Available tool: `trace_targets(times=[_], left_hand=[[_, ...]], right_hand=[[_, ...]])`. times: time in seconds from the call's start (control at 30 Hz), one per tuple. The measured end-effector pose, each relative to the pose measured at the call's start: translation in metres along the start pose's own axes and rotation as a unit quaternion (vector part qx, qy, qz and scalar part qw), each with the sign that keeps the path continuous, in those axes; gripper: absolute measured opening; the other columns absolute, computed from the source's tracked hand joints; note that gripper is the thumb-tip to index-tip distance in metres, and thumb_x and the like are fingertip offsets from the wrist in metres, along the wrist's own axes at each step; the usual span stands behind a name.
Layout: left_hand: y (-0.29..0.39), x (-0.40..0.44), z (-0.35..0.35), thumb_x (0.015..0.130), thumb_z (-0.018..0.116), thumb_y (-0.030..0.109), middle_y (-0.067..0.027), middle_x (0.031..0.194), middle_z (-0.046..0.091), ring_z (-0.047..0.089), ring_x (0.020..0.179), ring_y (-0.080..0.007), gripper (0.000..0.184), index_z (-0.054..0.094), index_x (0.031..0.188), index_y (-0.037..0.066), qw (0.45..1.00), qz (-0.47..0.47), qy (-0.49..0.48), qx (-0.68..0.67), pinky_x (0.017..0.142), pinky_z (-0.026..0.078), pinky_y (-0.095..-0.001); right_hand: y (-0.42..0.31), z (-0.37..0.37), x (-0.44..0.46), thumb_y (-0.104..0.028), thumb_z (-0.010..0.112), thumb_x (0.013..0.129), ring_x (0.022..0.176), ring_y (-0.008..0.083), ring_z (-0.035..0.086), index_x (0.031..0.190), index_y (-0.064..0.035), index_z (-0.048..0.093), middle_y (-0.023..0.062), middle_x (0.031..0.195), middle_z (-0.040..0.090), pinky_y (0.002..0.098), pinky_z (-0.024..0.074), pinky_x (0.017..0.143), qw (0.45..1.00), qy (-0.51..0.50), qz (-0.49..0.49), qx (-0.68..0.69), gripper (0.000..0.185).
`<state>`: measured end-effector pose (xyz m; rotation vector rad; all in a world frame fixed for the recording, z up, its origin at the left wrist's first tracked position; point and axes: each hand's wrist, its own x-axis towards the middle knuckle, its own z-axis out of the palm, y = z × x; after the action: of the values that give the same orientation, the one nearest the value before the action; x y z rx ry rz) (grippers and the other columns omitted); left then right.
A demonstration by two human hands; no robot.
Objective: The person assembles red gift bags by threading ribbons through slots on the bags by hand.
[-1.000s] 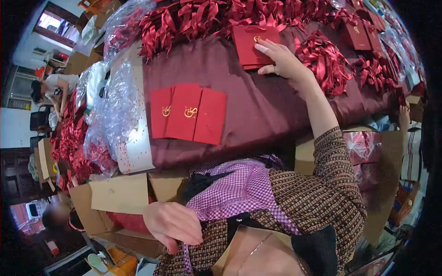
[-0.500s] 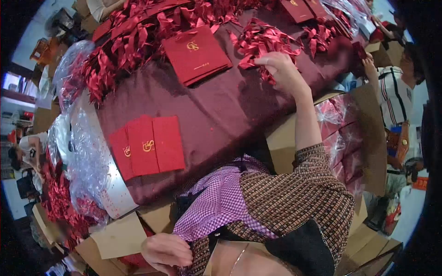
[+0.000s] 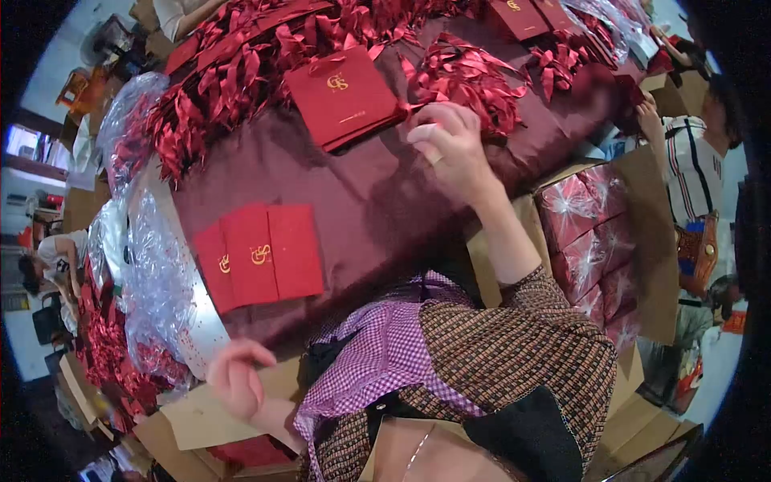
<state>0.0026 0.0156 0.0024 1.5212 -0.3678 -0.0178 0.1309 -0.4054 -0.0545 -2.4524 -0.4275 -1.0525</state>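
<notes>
My right hand [image 3: 451,149] is above the table beside the loose pile of red satin ribbons [image 3: 474,80]. Its fingers are curled together, and a red ribbon [image 3: 408,109] shows at their tips. Just left of it lies a short stack of red gift bags [image 3: 341,96] with gold lettering. At the lower left, my left hand [image 3: 241,377] is raised over a cardboard flap, fingers loosely bent and apart, holding nothing. Nearest to it on the table are several red bags or card sleeves [image 3: 273,257], overlapping and bearing the same gold mark.
A dark red cloth [image 3: 361,209] covers the table. More ribboned bags [image 3: 241,64] are heaped along its far side. Clear plastic wrap [image 3: 152,265] hangs at the left edge. A carton [image 3: 650,241] of wrapped red packs [image 3: 590,233] stands at right. Other people are around the table.
My right hand has moved left and nearer from the ribbon pile toward the stacked bags, its fingers curling. My left hand has risen and shifted left, its fingers spreading.
</notes>
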Motion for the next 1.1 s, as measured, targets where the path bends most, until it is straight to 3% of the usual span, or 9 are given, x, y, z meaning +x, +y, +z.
trace_targets(times=[0.13, 0.2, 0.27, 0.43, 0.53, 0.73, 0.97, 1.03, 1.1], left_hand=[[-0.011, 0.028, 0.017, 0.095, 0.056, 0.011, -0.0083, 0.091, 0.062, 0.058, 0.084, -0.0159, 0.018, 0.061, 0.105, -0.002, 0.942, -0.153, 0.264, 0.141, 0.074, 0.049, -0.0290], [-0.035, 0.037, 0.002, 0.093, 0.059, 0.010, -0.0074, 0.091, 0.063, 0.059, 0.082, -0.0159, 0.017, 0.062, 0.103, -0.002, 0.895, -0.075, 0.246, 0.364, 0.072, 0.048, -0.0297], [-0.044, 0.049, -0.003, 0.090, 0.062, 0.011, -0.0088, 0.091, 0.064, 0.059, 0.079, -0.0167, 0.017, 0.063, 0.101, -0.002, 0.856, -0.050, 0.230, 0.460, 0.071, 0.048, -0.0301], [-0.062, 0.068, -0.006, 0.086, 0.063, 0.010, -0.0163, 0.086, 0.062, 0.060, 0.078, -0.0308, 0.015, 0.064, 0.095, -0.002, 0.847, -0.015, 0.212, 0.487, 0.072, 0.048, -0.0379], [-0.068, 0.080, -0.006, 0.085, 0.062, 0.009, -0.0171, 0.083, 0.060, 0.058, 0.079, -0.0342, 0.012, 0.064, 0.092, -0.001, 0.855, -0.001, 0.205, 0.476, 0.072, 0.047, -0.0420], [-0.078, 0.104, -0.010, 0.083, 0.064, 0.012, -0.0150, 0.083, 0.060, 0.058, 0.081, -0.0329, 0.017, 0.065, 0.093, -0.002, 0.850, -0.008, 0.146, 0.507, 0.077, 0.045, -0.0425], [-0.083, 0.115, -0.008, 0.080, 0.068, 0.012, -0.0120, 0.081, 0.059, 0.057, 0.081, -0.0302, 0.022, 0.065, 0.098, 0.001, 0.856, -0.046, 0.148, 0.493, 0.078, 0.044, -0.0420], [-0.086, 0.115, -0.008, 0.079, 0.071, 0.010, -0.0117, 0.083, 0.061, 0.057, 0.068, -0.0191, 0.024, 0.066, 0.100, 0.000, 0.823, 0.027, 0.140, 0.550, 0.065, 0.049, -0.0313], [-0.087, 0.115, -0.009, 0.079, 0.071, 0.009, -0.0100, 0.081, 0.061, 0.056, 0.067, -0.0170, 0.024, 0.066, 0.100, 0.000, 0.830, 0.021, 0.141, 0.539, 0.064, 0.048, -0.0303]], right_hand=[[-0.064, 0.035, -0.002, -0.009, 0.072, 0.073, 0.092, 0.0235, 0.058, 0.087, -0.0132, 0.062, 0.0021, 0.093, 0.062, 0.0382, 0.0394, 0.086, 0.979, -0.058, -0.043, 0.188, 0.018], [-0.083, 0.063, -0.017, -0.008, 0.072, 0.074, 0.089, 0.0218, 0.058, 0.090, -0.0131, 0.062, 0.0016, 0.090, 0.062, 0.0376, 0.0393, 0.085, 0.960, -0.104, -0.048, 0.257, 0.020], [-0.101, 0.072, -0.021, -0.007, 0.070, 0.077, 0.088, 0.0233, 0.059, 0.094, -0.0113, 0.062, 0.0034, 0.089, 0.062, 0.0358, 0.0416, 0.083, 0.944, -0.126, -0.013, 0.305, 0.020], [-0.114, 0.091, -0.022, 0.000, 0.066, 0.081, 0.090, 0.0301, 0.059, 0.101, -0.0039, 0.060, 0.0129, 0.093, 0.061, 0.0357, 0.0473, 0.079, 0.911, -0.159, 0.039, 0.379, 0.021], [-0.123, 0.090, -0.016, 0.003, 0.064, 0.081, 0.090, 0.0300, 0.058, 0.099, -0.0038, 0.060, 0.0117, 0.091, 0.061, 0.0363, 0.0468, 0.079, 0.897, -0.221, 0.039, 0.381, 0.020], [-0.126, 0.104, -0.020, -0.001, 0.068, 0.074, 0.089, 0.0281, 0.057, 0.086, -0.0082, 0.063, 0.0069, 0.088, 0.060, 0.0387, 0.0431, 0.079, 0.918, -0.194, -0.024, 0.346, 0.016], [-0.123, 0.101, -0.019, -0.002, 0.070, 0.074, 0.090, 0.0243, 0.058, 0.089, -0.0113, 0.064, 0.0044, 0.088, 0.061, 0.0363, 0.0406, 0.082, 0.926, -0.194, -0.025, 0.323, 0.018], [-0.124, 0.100, -0.019, -0.003, 0.071, 0.074, 0.091, 0.0243, 0.057, 0.088, -0.0113, 0.065, 0.0045, 0.088, 0.060, 0.0362, 0.0402, 0.082, 0.926, -0.202, -0.015, 0.319, 0.017], [-0.122, 0.104, -0.021, -0.003, 0.070, 0.075, 0.091, 0.0243, 0.057, 0.089, -0.0109, 0.064, 0.0047, 0.088, 0.060, 0.0363, 0.0402, 0.081, 0.925, -0.207, -0.017, 0.318, 0.017]])
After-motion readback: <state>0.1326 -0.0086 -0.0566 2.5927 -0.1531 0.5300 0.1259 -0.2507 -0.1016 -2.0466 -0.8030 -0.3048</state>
